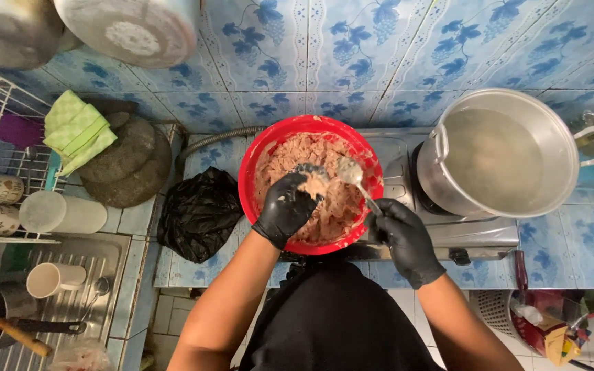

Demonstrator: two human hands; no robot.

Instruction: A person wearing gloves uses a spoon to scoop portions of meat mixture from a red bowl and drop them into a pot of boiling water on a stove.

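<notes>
A red bowl (250,180) full of pinkish-brown paste (297,154) sits on a steel stove top, right in front of me. My left hand (287,209), in a black glove, is closed around a lump of the paste over the bowl's middle. My right hand (403,237), also black-gloved, grips a metal spoon (352,173) by its handle. The spoon's bowl points at the lump in my left hand and almost touches it.
A large steel pot (500,151) of cloudy water stands on the burner to the right. A black plastic bag (197,213) lies left of the bowl. Further left are stone slabs (128,161), green cloths (77,130), a dish rack and a sink with a cup (53,278).
</notes>
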